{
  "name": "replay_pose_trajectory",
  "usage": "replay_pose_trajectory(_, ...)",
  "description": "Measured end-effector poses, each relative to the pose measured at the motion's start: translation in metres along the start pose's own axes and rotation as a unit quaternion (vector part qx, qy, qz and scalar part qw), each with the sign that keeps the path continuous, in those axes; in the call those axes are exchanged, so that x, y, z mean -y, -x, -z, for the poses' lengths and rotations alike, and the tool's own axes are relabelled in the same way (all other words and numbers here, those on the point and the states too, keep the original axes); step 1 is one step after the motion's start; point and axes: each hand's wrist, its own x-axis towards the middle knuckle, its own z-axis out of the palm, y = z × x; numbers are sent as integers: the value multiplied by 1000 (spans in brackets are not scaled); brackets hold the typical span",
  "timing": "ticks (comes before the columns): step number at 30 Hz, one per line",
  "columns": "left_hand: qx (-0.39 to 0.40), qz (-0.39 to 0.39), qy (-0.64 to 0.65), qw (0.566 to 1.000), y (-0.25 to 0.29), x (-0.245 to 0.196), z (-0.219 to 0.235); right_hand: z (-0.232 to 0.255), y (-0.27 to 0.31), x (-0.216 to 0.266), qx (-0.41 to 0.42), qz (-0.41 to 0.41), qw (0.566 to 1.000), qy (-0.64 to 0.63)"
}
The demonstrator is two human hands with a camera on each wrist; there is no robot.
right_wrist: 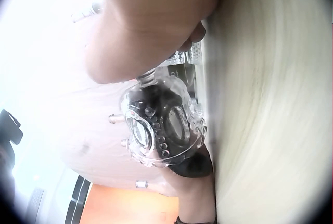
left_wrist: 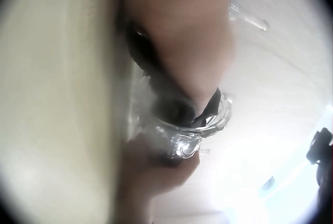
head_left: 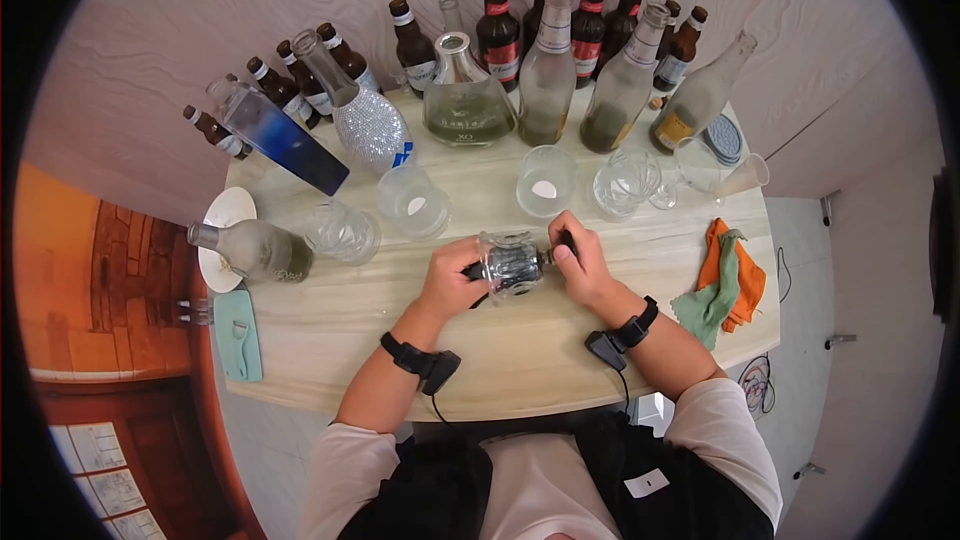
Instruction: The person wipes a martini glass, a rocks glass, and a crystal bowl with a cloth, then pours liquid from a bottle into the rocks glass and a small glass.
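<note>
A small ornate clear glass bottle (head_left: 512, 265) lies sideways between both hands, just above the pale wooden table (head_left: 520, 360). My left hand (head_left: 452, 278) grips its base end together with a black cloth (left_wrist: 171, 104). My right hand (head_left: 582, 262) grips the neck end, and something dark pokes out above the fingers. In the right wrist view the bottle (right_wrist: 161, 125) shows raised glass beads, with the black cloth (right_wrist: 192, 164) below it. The left wrist view shows the bottle (left_wrist: 192, 130) partly hidden by the hand (left_wrist: 177, 26).
Several brown and clear bottles (head_left: 548, 60) line the table's far edge, with several empty glasses (head_left: 545, 180) in front. A frosted bottle (head_left: 250, 248) lies on its side at left by a white plate (head_left: 225, 210). Orange and green cloths (head_left: 725, 280) lie at right.
</note>
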Motion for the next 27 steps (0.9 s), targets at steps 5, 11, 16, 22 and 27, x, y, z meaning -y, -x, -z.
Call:
replay_pose_trajectory(5, -2, 85, 96, 992, 2, 8, -1, -7, -1, -9, -7, 108, 993, -42)
replay_pose_trajectory(11, -34, 247, 295, 922, 4, 12, -1, -8, -1, -5, -31, 175, 984, -3)
replay_pose_trajectory(16, 33, 63, 32, 997, 6, 13, 2, -1, 4, -5, -21, 108, 993, 51)
replay_pose_trajectory(22, -26, -46, -47, 997, 3, 0, -3, -1, 0, 5, 7, -48, 999, 10)
replay_pose_trajectory(27, -26, -27, -42, 998, 2, -1, 0, -3, -1, 2, 10, -39, 999, 31)
